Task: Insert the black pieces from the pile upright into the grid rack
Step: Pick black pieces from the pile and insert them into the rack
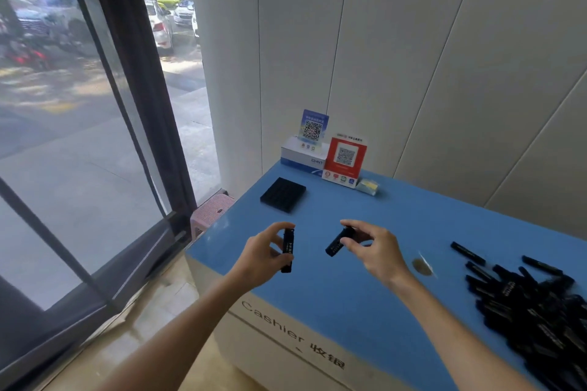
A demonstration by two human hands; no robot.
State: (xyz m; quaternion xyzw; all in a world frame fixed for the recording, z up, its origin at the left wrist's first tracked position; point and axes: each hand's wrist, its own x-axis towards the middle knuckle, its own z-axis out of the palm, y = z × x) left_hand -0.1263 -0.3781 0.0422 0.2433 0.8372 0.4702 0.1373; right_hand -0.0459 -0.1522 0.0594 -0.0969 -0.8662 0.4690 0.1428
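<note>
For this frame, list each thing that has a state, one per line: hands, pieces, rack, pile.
left hand: pinching a black piece, held roughly upright
right hand: pinching a second black piece, tilted
grid rack: flat on the blue counter, no pieces standing in it
pile: loose heap, pieces lying flat

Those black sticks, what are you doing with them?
A person is holding one black piece in each hand above the blue counter. The left hand holds its piece nearly upright; the right hand holds its piece tilted. The black grid rack sits farther back, looking unfilled from here. A big pile of black pieces lies to the right.
</note>
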